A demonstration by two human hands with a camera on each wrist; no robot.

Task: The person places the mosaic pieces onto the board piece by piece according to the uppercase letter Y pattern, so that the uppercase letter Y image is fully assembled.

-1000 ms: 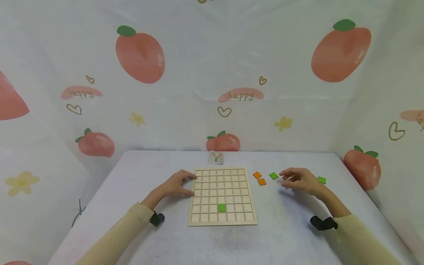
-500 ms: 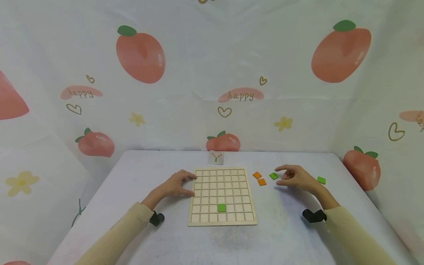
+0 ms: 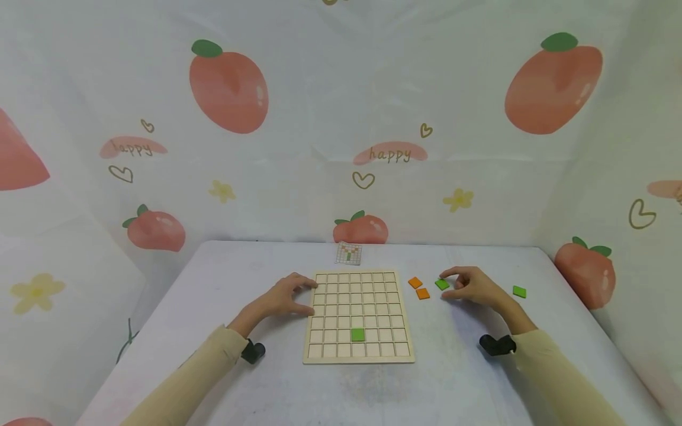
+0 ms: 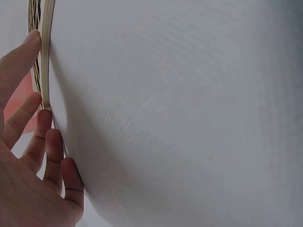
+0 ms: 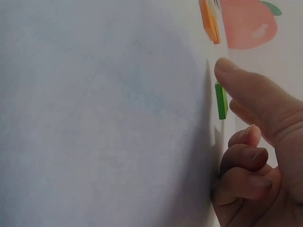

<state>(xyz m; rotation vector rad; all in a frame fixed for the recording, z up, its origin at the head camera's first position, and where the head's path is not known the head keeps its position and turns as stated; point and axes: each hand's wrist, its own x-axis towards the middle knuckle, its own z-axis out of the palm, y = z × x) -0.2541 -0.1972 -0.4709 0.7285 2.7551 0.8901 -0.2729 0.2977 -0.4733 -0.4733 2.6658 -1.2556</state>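
My left hand (image 3: 283, 295) rests at the left edge of a pale wooden grid board (image 3: 328, 359), thumb and index finger spread along it. In the left wrist view, the fingertips of my left hand (image 4: 33, 156) touch the board's rim (image 4: 46, 56). One green square tile (image 3: 357, 335) sits in a cell low on the board. My right hand (image 3: 474, 288) is over the table right of the board, thumb and index finger apart on either side of another green tile (image 3: 441, 284). In the right wrist view, that tile (image 5: 221, 101) lies beside the thumb, and the remaining fingers curl inward.
Two orange tiles (image 3: 415, 283) lie between the board and my right hand. A further green tile (image 3: 519, 291) is to the right of that hand. Behind the board is a small printed grid card (image 3: 348, 254). A patterned curtain (image 3: 298, 118) rises behind the white table (image 3: 245, 390).
My right hand has moved left to the green tile, its thumb and index finger now around it. The left hand stays at the board's edge.
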